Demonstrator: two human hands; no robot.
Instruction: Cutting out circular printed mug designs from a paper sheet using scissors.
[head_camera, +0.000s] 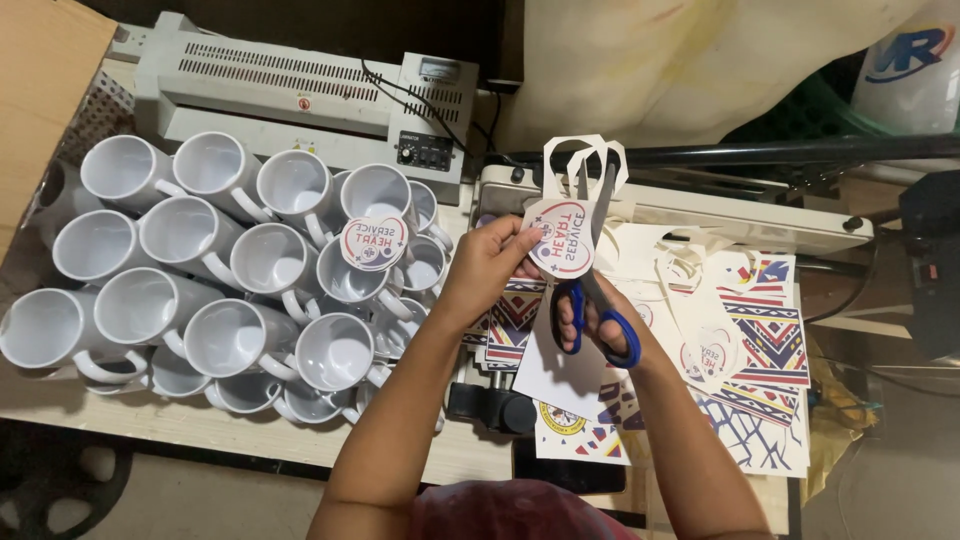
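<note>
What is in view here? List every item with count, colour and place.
Mugs: about twenty, white, clustered on table, left.
Cut-out sticker: one, white with red and blue, resting on mugs.
Laminator: one, grey, behind mugs.
Printed sheets: several, red, blue and white patterns, right.
Paper offcuts: several, white, right of centre.
Heat press: one, cream body, black arm, upper right.
Scissors: one pair, blue handles, centre.
Heart-shaped print: one, white, red and blue, centre.
Left hand: holds heart-shaped print.
Right hand: holds scissors.
</note>
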